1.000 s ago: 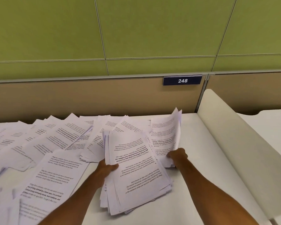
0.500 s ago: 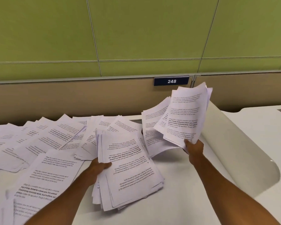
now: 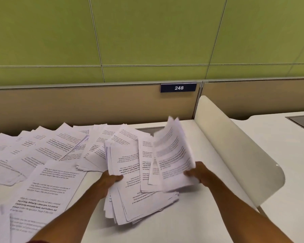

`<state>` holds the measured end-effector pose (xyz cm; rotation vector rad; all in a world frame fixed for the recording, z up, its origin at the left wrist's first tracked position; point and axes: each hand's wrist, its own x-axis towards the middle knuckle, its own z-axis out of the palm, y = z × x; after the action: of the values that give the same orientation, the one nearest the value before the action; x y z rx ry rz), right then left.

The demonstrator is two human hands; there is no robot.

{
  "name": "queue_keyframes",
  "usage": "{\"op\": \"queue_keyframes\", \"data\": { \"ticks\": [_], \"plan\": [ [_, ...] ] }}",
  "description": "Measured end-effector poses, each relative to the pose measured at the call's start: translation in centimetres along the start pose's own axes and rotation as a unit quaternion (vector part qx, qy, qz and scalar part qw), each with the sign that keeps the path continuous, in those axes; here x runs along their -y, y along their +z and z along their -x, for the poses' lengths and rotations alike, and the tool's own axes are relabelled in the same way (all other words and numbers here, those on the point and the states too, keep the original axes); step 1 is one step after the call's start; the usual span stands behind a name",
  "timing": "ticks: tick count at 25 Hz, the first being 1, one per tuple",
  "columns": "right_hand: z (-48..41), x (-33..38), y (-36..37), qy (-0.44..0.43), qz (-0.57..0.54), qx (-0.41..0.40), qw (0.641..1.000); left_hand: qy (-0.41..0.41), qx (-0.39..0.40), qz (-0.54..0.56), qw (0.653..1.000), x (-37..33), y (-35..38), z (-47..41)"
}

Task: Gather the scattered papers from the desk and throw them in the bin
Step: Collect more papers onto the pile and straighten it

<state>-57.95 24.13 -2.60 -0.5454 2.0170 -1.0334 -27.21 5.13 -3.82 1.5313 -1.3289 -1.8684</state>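
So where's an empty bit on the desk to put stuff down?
Bare desk lies between the stack and the white divider, and in front of the stack. The next desk past the divider is mostly bare. Left is crowded with scattered papers.

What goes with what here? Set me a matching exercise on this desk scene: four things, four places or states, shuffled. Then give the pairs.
Things
1. left hand
2. right hand
3. number plate
4. loose sheets

Places or states
A. fixed on the tan partition
B. spread flat at the left of the desk
C. grips the edge of the gathered stack
D. holds a blurred bundle over the stack

Pairs: 1-C, 2-D, 3-A, 4-B.
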Motion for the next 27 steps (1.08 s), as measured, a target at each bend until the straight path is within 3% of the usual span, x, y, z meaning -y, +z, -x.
{"op": "queue_keyframes", "data": {
  "ticks": [4,11,13,15,17,21,24,27],
  "plan": [
    [-0.7,-1.1,1.4,0.034,0.066,0.093,0.993,0.017,0.017,0.032,0.999,0.5,0.7,0.8],
    [0.9,0.3,2.9,-0.030,0.189,0.208,0.959,0.032,0.022,0.040,0.998,1.6,1.7,1.1],
    [0.9,0.1,3.2,-0.033,0.212,0.181,0.960,0.034,0.009,0.020,0.999,1.8,1.5,0.9],
    [1.0,0.4,3.8,-0.030,0.200,0.092,0.975,0.031,0.007,0.014,0.999,2.0,1.4,0.7],
    [1.0,1.0,4.6,-0.045,0.243,0.042,0.968,0.021,0.013,0.029,0.999,2.1,1.4,0.7],
    [0.7,2.1,5.7,-0.053,0.373,0.040,0.925,0.032,0.024,0.065,0.997,1.9,1.6,1.1],
    [0.1,2.6,5.4,-0.046,0.400,0.066,0.913,0.060,0.037,0.039,0.997,1.9,1.3,1.5],
    [0.5,3.6,5.0,-0.083,0.258,0.055,0.961,0.112,0.051,0.038,0.992,1.2,0.9,2.2]
  ]
}}
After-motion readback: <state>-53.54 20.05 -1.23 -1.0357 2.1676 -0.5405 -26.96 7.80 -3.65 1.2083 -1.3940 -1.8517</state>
